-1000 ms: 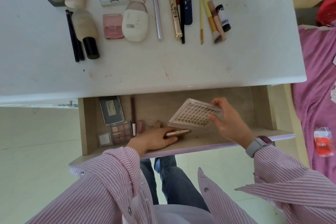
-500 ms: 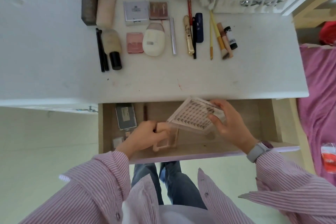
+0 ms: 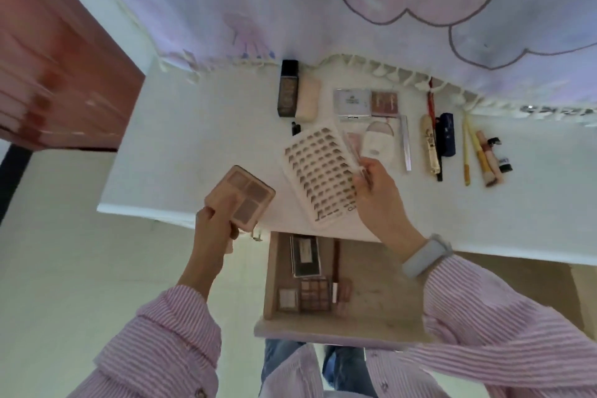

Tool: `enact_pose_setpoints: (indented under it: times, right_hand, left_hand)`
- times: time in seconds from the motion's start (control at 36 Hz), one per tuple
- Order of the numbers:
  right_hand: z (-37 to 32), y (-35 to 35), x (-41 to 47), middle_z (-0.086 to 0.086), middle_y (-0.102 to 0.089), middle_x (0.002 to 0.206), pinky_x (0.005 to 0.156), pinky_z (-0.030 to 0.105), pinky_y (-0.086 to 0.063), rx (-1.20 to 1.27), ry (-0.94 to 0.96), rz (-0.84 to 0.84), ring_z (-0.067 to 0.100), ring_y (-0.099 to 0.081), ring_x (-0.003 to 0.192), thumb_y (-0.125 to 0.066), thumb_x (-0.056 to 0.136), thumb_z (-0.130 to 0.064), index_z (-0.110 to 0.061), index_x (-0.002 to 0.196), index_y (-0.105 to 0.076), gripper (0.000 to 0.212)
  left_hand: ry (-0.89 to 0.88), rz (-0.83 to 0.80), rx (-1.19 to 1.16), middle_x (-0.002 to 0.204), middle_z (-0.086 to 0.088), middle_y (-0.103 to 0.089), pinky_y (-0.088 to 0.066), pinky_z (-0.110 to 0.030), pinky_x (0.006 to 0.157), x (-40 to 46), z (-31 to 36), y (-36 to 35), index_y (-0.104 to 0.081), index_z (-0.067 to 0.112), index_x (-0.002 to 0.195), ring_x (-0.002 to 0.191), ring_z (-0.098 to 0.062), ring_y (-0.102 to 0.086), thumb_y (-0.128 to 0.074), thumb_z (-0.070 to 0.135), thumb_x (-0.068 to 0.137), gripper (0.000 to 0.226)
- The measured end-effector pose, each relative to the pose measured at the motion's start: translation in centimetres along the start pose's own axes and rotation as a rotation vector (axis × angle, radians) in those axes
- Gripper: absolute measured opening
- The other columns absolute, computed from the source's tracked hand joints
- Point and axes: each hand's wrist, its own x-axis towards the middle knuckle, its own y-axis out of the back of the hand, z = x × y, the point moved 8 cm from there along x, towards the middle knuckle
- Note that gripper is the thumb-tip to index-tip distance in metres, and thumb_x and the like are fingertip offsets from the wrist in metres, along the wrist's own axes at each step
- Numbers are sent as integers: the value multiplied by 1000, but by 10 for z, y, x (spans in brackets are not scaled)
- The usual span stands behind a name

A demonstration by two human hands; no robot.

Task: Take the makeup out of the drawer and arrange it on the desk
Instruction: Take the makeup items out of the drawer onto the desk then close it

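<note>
Left hand grips pink four-pan palette; right hand pinches lash tray.

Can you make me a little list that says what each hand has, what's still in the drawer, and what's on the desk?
left hand: holds a pink eyeshadow palette above the desk's front edge
right hand: holds a white lash tray over the desk
drawer: open; a dark flat box, a brown palette and a few small items inside
desk: white; bottles, compacts, pencils and brushes lined up along the back
done yet: no, makeup remains in the drawer
</note>
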Motion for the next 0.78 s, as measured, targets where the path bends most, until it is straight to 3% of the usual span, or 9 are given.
enact_pose_setpoints:
  times: [0.08, 0.17, 0.22, 0.33, 0.42, 0.53, 0.67, 0.78]
  right_hand:
    - [-44, -41, 38, -1, -50, 104, 71, 20, -37, -115, 52, -8, 13, -49, 89, -35, 98, -13, -10, 130, -39, 33]
    - [-83, -82, 87, 9, -55, 119, 89, 39, -45, -258, 124, -33, 25, -55, 102, -35, 96, -13, -13, 131, -40, 36]
    - [-103, -109, 122, 13, -49, 128, 97, 36, -39, -360, 158, -77, 29, -50, 114, -37, 95, -10, -12, 135, -38, 41]
    - [-125, -150, 183, 15, -49, 128, 96, 40, -39, -587, 192, -123, 31, -47, 116, -39, 91, -10, -18, 140, -34, 50]
    - [-124, -168, 215, 10, -44, 135, 101, 46, -29, -788, 164, -152, 31, -35, 126, -38, 91, -14, -27, 142, -28, 54]
    - [-128, -176, 246, 13, -41, 136, 100, 45, -26, -907, 200, -96, 31, -31, 127, -38, 91, -14, -33, 142, -26, 56]
    - [-135, -183, 262, 10, -39, 133, 99, 43, -26, -1010, 300, -118, 28, -29, 125, -46, 82, -8, -30, 140, -30, 64]
    - [-142, -187, 242, 11, -45, 131, 96, 47, -36, -928, 495, -159, 32, -38, 121, -39, 87, -14, -22, 138, -38, 52]
  left_hand:
    - [-9, 101, -31, 63, -7, -48, -31, -25, 47, 33, 17, 30, -59, 14, 76, 51, -14, -39, -50, 19, 91, 18]
    - [-19, 142, -46, 69, -9, -51, -33, -26, 47, 68, 33, 52, -60, 16, 77, 52, -15, -40, -51, 20, 91, 17]
    - [-26, 135, -30, 69, -8, -53, -33, -26, 48, 90, 40, 62, -60, 19, 76, 53, -15, -41, -52, 22, 90, 16]
    - [6, 84, 3, 66, -7, -54, -32, -26, 48, 131, 43, 76, -60, 19, 75, 51, -15, -40, -55, 22, 88, 15]
    - [35, 21, 18, 64, -6, -55, -33, -27, 50, 154, 40, 79, -61, 16, 75, 51, -16, -41, -60, 24, 87, 14]
    - [29, -93, 29, 56, 4, -57, -34, -25, 45, 177, 44, 73, -65, 14, 86, 49, -14, -43, -65, 24, 84, 10]
    - [-49, -56, 187, 80, -4, -60, -38, -26, 52, 198, 53, 63, -56, 12, 100, 59, -16, -50, -69, 27, 82, 27]
    - [-87, -26, 336, 94, -1, -59, -39, -25, 66, 205, 57, 56, -55, 11, 112, 79, -17, -54, -67, 29, 84, 36]
